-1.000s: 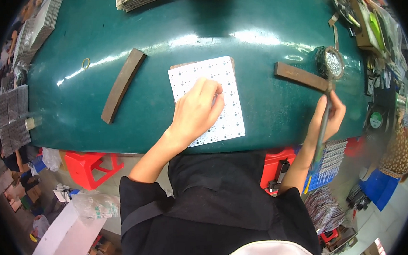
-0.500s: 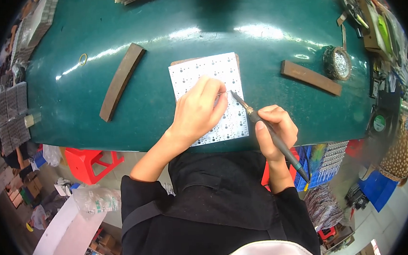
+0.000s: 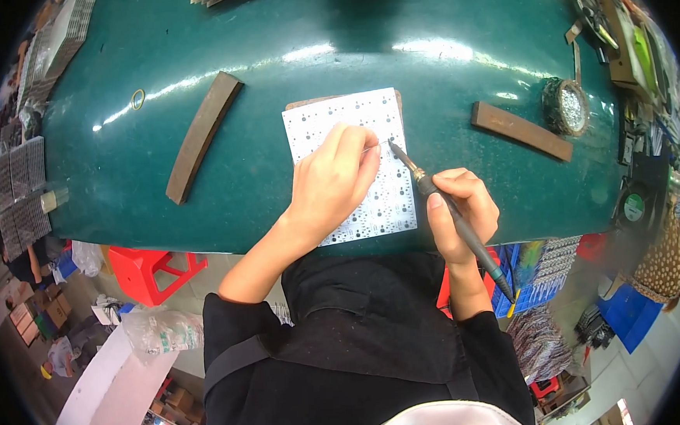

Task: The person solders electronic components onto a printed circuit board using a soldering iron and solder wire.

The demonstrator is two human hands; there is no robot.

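Board [image 3: 386, 194], dotted, beneath tapered iron [image 3: 470, 236]

With your right hand [image 3: 468, 211], you moved the soldering iron [image 3: 473, 243] from the round container [image 3: 573, 108] to above the white board [image 3: 390, 202].

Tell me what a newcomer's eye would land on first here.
The white, dotted board mid-view on the green table would probably draw the eye first. Beside it, the right grip holds a dark soldering iron, tip over the board. Then comes a red stool at the lower left.
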